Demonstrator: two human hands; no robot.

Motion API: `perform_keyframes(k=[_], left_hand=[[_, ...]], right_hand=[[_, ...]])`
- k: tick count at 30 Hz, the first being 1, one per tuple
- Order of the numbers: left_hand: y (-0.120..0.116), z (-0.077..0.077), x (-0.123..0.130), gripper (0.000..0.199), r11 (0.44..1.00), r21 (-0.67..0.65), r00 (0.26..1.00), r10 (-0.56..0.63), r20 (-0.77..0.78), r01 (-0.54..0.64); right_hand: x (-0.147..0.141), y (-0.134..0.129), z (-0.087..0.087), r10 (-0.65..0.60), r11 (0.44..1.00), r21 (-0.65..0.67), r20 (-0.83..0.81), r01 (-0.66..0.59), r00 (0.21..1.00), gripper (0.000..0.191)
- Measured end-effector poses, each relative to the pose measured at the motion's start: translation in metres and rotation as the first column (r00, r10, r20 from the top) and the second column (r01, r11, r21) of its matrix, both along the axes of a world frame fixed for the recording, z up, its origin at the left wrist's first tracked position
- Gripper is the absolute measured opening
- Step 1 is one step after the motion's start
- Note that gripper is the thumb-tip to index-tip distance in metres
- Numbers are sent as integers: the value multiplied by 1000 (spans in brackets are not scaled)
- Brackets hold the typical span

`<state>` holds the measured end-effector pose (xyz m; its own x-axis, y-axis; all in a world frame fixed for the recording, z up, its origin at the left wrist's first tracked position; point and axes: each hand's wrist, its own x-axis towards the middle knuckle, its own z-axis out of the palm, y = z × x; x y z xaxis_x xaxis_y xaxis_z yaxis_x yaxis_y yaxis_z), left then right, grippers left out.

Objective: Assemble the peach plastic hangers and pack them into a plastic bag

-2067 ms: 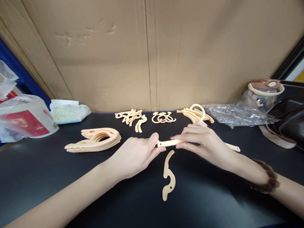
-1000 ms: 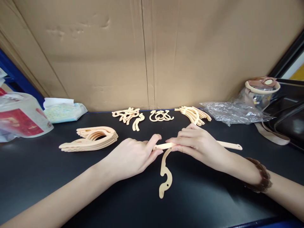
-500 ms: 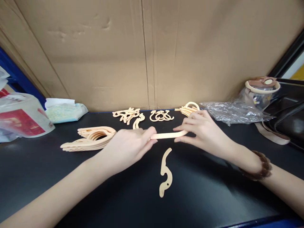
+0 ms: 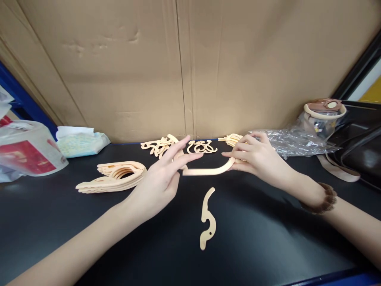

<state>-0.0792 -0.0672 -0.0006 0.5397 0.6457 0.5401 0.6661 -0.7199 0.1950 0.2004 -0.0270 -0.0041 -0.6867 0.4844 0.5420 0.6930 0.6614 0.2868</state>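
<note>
While a curved piece (image 4: 212,223) lies nearest, the right hand (image 4: 256,157) has fingers clamped on a bar (image 4: 205,171) just beyond it; by the bar's left end the left hand (image 4: 160,174) holds its fingers apart, contact unclear. Farther back are hooks (image 4: 202,151), then cardboard (image 4: 238,71).

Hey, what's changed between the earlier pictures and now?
The left hand has opened its pinch on the pale strip; contact is now unclear. The right hand has moved forward, holding the strip's bend. The loose curved piece and the stack at left stayed put.
</note>
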Motion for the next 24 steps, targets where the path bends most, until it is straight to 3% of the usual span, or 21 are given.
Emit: perform_keyframes(k=[5, 8, 13, 18, 24], left_hand=[[-10, 4, 9, 45, 993, -99, 991, -54, 126, 67], [-10, -1, 12, 55, 987, -137, 995, -81, 53, 88], [-7, -13, 11, 62, 990, -121, 977, -94, -193, 71], [-10, -12, 14, 53, 985, -128, 974, -137, -180, 115], [-12, -8, 16, 43, 963, -232, 966, -183, -180, 139]], right_hand=[[-9, -5, -5, 7, 1000, 5, 13, -7, 1000, 45], [-14, -9, -6, 44, 999, 11, -31, -44, 999, 54], [-18, -14, -6, 50, 998, -37, -90, -53, 995, 51], [-20, -15, -6, 46, 998, -26, -105, -49, 993, 46], [-21, -17, -3, 47, 999, -10, -96, -48, 994, 32]])
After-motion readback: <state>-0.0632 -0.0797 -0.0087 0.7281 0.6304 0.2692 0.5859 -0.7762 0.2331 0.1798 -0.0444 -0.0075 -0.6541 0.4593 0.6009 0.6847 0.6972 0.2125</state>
